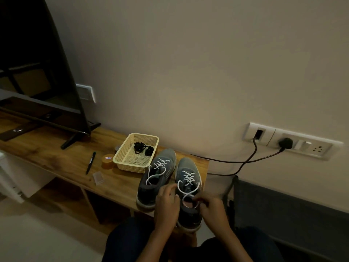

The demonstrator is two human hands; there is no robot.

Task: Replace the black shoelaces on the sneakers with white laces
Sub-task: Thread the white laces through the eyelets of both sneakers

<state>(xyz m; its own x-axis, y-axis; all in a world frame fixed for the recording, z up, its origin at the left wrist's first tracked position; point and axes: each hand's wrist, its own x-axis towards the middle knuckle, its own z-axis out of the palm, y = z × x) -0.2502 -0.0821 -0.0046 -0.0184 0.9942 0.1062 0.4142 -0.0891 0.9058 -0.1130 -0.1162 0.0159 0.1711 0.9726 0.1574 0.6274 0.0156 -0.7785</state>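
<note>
Two grey sneakers stand side by side on the wooden shelf [56,159], toes toward the wall. The left sneaker [156,176] carries a white lace [160,167] whose loose ends loop over its opening. The right sneaker [188,186] is laced in white too. My left hand [167,203] pinches one end of the right sneaker's white lace [186,190] at the shoe's left side. My right hand [211,208] pinches the other end near the tongue. The black laces [142,148] lie bundled in a cream plastic basket [122,163] behind the shoes.
A black pen [91,162], an orange round tin [107,161] and a small clear plastic piece [98,178] lie left of the basket. A TV [37,72] stands on the shelf at the left. Two black cables [245,161] run from wall sockets [287,141] at the right. My knees are below.
</note>
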